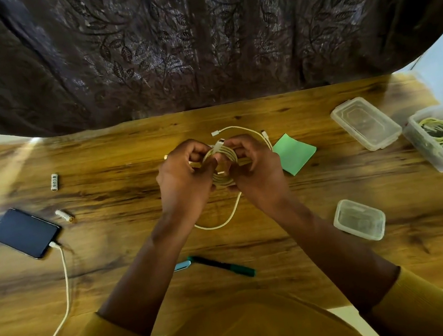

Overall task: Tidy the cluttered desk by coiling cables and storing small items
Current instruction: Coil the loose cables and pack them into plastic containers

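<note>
A home, by the look: a wooden table [347, 264] stands against a dark leaf-patterned curtain [193, 40] at twelve o'clock, with a charging phone [24, 232] at nine o'clock.

two batteries [54, 182], three containers [365, 123]

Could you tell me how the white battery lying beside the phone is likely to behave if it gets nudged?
The small white cylindrical battery lies on its side on the smooth wooden desk, so it will probably roll rather than slide. It looks rigid and small, likely easy to pinch, though it might slip away toward the black phone.
</note>
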`<act>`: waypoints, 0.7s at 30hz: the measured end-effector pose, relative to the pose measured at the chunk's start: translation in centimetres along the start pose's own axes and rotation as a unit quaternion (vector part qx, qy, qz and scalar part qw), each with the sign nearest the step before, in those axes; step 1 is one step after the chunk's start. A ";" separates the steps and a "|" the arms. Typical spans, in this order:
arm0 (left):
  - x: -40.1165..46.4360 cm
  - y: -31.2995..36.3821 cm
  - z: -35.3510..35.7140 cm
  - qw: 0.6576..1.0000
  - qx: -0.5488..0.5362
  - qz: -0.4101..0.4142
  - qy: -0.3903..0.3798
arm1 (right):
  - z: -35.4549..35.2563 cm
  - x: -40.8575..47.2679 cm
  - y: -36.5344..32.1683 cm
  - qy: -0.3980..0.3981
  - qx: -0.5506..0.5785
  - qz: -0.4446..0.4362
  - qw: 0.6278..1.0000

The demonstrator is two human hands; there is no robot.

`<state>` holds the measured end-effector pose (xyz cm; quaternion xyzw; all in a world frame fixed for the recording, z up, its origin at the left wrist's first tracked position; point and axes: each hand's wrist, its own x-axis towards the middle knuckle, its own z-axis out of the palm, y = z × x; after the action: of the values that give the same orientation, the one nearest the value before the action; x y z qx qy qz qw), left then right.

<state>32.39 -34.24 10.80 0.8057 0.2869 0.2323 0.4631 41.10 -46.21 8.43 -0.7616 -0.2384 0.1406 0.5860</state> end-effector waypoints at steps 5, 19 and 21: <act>-0.1 -0.4 0.2 0.999 0.052 0.015 -0.010 | 0.2 0.0 0.2 0.009 -0.018 0.021 1.000; -0.4 0.0 0.1 0.985 0.117 0.124 0.001 | -0.2 -0.3 -0.3 -0.021 -0.106 -0.005 0.994; -0.3 0.0 0.0 0.980 0.136 0.146 0.000 | -0.3 -0.1 -0.4 -0.042 -0.078 0.020 0.996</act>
<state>32.18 -34.44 10.76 0.8943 0.1952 0.2562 0.3105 41.06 -46.43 8.91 -0.8032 -0.2576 0.1649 0.5112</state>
